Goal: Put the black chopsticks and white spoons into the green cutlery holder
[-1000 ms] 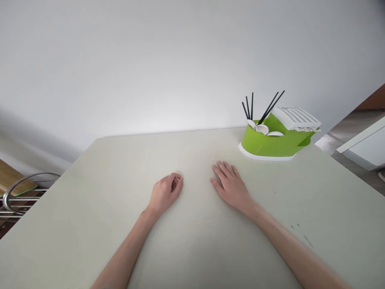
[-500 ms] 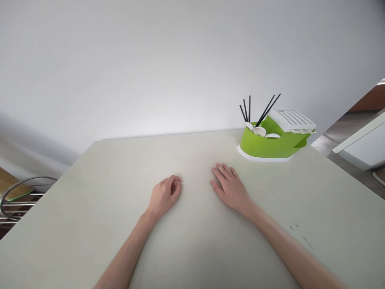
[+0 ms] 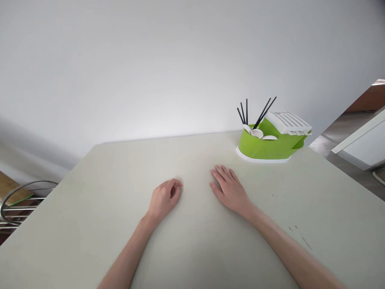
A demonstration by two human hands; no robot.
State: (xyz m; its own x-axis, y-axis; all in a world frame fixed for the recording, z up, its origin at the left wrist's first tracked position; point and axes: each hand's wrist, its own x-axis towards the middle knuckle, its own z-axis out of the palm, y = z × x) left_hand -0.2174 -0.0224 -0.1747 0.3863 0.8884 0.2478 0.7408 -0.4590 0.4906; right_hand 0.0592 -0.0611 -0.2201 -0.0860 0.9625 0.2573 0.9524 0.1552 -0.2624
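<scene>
My left hand [image 3: 164, 200] rests on its side on the pale table [image 3: 192, 241], fingers curled loosely into a fist; no object shows in the small gap between thumb and fingers. To its right, my right hand [image 3: 230, 190] lies flat, palm down, fingers slightly spread. Beyond the right hand stands a green utensil holder [image 3: 261, 150] with a white base. Several black chopsticks [image 3: 261, 113] and white spoons [image 3: 257, 133] stick out of its open left part. A slotted white top [image 3: 290, 121] covers its right part.
A white wall [image 3: 168, 72] rises behind the table. Beyond the table's left edge is a metal rack [image 3: 21, 208] with a wooden board [image 3: 12, 190]. Past the right edge are a floor [image 3: 338, 132] and a white panel [image 3: 363, 138]. Dark marks [image 3: 306, 243] dot the tabletop near my right forearm.
The view has shifted slightly, so the table and holder appear a little lower and the holder a bit farther left. Both hands keep nearly the same pose on the table.
</scene>
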